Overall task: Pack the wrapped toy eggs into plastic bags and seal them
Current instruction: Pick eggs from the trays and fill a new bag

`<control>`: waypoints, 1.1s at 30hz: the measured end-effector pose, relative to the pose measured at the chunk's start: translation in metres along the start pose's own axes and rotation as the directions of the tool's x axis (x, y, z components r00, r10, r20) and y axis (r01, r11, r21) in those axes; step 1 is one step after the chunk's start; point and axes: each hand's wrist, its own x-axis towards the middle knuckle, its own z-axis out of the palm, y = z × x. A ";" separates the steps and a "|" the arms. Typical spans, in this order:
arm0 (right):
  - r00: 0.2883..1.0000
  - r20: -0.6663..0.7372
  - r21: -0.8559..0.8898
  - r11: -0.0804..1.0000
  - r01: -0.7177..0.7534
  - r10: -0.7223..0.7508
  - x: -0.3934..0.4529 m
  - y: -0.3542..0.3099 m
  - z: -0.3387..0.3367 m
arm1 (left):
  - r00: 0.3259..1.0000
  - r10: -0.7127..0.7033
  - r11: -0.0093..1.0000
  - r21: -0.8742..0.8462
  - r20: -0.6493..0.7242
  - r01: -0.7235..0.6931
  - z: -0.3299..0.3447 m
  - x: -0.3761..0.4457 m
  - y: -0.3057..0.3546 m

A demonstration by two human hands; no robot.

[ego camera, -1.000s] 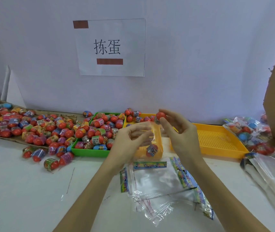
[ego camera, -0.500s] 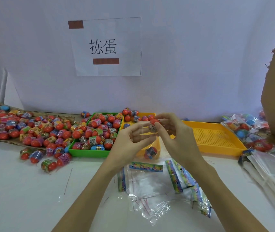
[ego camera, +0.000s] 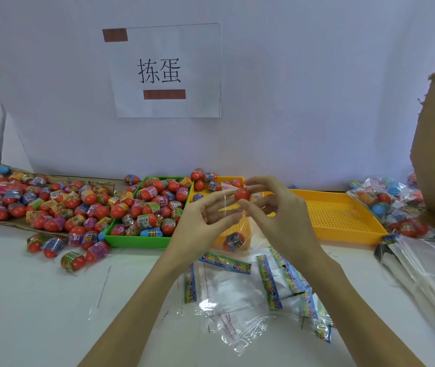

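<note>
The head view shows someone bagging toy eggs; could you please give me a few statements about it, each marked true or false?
1. The right hand pinches a red egg at the mouth of a clear bag. True.
2. The clear bag holds no egg yet. False: one wrapped egg already sits at its bottom.
3. The green tray is heaped with wrapped eggs. True.
4. The large yellow tray on the right is full of eggs. False: its mesh floor is bare.
5. The left hand lies flat on the table. False: it is raised, its fingers holding the bag's edge.
</note>
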 end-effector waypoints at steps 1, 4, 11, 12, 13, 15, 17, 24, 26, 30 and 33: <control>0.999 0.030 -0.028 0.999 0.018 -0.017 0.000 0.000 0.000 | 1.000 0.008 1.000 0.002 0.001 -0.008 0.000 0.000 0.000; 0.997 0.078 0.006 1.000 0.015 -0.015 -0.002 0.001 0.001 | 0.999 0.028 1.000 0.010 0.018 -0.029 0.001 0.000 0.000; 0.994 0.101 0.022 0.999 -0.035 0.032 -0.001 0.003 0.000 | 0.999 0.033 0.998 0.059 0.021 -0.034 0.005 -0.001 0.001; 0.992 0.118 0.001 0.999 -0.037 0.037 -0.001 0.004 0.000 | 0.999 0.027 0.997 0.065 0.031 -0.029 0.005 -0.001 0.000; 0.989 0.140 -0.025 0.999 -0.040 0.043 -0.001 0.004 0.000 | 0.999 0.021 0.997 0.071 0.045 -0.024 0.006 -0.001 -0.001; 0.983 0.179 -0.082 0.996 -0.033 0.047 -0.002 0.005 0.001 | 0.998 0.013 0.997 0.080 0.067 -0.018 0.006 -0.001 -0.002; 0.974 0.217 -0.093 0.995 -0.040 0.060 -0.002 0.005 0.002 | 0.998 0.010 0.997 0.082 0.064 -0.016 0.006 -0.001 -0.002; 0.938 0.327 -0.031 0.994 -0.109 0.113 -0.004 0.006 0.001 | 1.000 -0.013 0.999 0.045 0.020 0.012 0.005 0.000 -0.006; 0.937 0.327 -0.009 0.992 -0.125 0.121 -0.003 0.006 -0.001 | 1.000 -0.017 1.000 0.026 0.006 0.017 0.004 0.001 -0.007; 0.922 0.370 0.068 0.987 -0.148 0.113 -0.001 0.006 -0.007 | 0.999 -0.036 0.998 -0.050 -0.009 0.036 0.003 0.001 -0.006; 0.941 0.329 0.066 0.993 -0.102 0.075 0.000 0.005 -0.007 | 0.997 -0.068 0.993 -0.102 -0.039 0.064 0.002 0.003 -0.006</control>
